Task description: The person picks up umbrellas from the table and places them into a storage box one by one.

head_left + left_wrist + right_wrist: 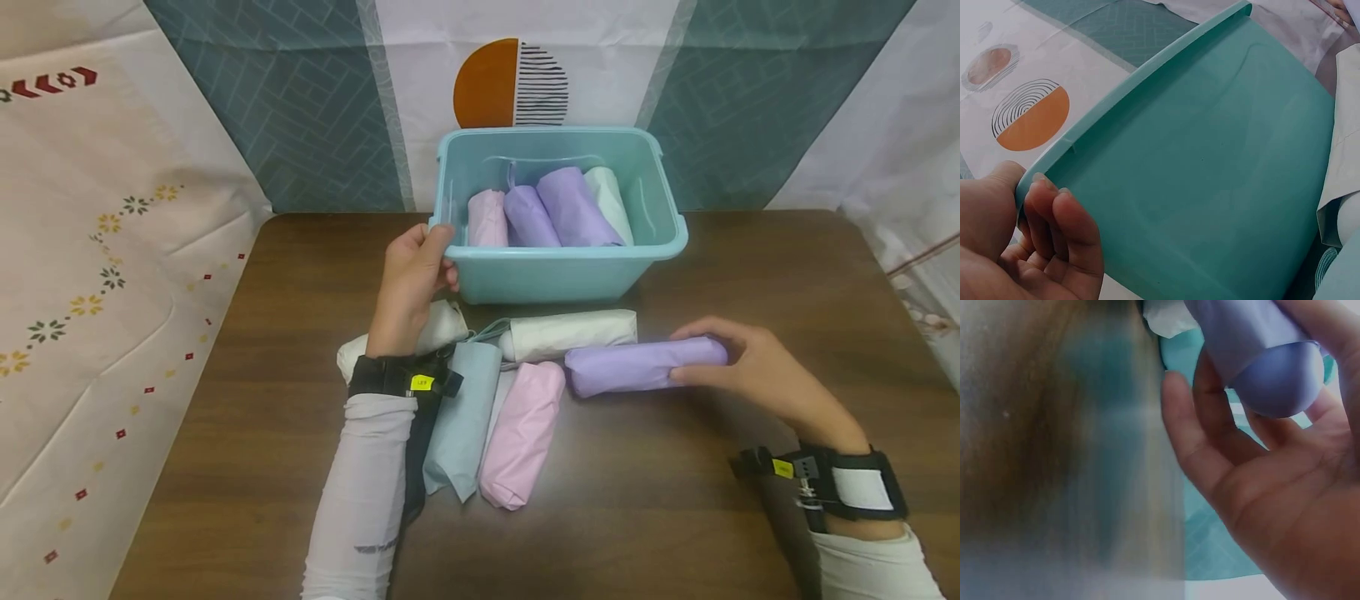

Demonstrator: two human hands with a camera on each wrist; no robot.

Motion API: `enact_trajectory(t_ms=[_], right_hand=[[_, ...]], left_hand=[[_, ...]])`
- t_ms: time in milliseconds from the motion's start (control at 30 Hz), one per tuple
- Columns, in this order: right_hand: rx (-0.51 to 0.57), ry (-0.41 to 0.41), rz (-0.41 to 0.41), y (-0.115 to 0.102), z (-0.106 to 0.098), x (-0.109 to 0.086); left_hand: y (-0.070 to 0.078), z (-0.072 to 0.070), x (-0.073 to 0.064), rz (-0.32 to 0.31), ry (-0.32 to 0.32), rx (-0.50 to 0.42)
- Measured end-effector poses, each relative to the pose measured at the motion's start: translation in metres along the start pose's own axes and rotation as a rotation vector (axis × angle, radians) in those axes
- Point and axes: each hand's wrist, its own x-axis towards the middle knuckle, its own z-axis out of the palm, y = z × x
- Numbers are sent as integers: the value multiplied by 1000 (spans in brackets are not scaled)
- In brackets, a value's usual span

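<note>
My left hand [412,279] grips the front left corner of a teal plastic bin [540,279], its thumb over the rim and its fingers curled beneath, as the left wrist view also shows. In my right hand [738,358] is a purple folded umbrella [630,367], pinched near its right end. The right wrist view shows that umbrella's rounded purple handle end [1282,378] close to the palm. Inside the bin lie a pink umbrella [487,218], two purple umbrellas [573,208] and a pale mint one [609,200].
Before the bin on the wooden table [615,517] lie a white umbrella [573,331], a light blue one [462,417] and a pink one [522,433]. Another white umbrella [442,327] and a dark one [422,454] are partly hidden by my left arm. A patterned cloth [315,108] hangs behind.
</note>
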Motion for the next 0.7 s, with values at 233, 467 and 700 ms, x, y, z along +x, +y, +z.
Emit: enact_trajectory(t_ms=[233, 467, 700], right_hand=[[-14, 34, 3, -4, -9, -4], [-31, 87, -41, -11, -18, -6], [-31, 115, -62, -18, -29, -8]], left_hand=[[-1, 1, 0, 6, 7, 18], [-1, -1, 0, 0, 14, 36], [-1, 0, 0, 2, 9, 31]])
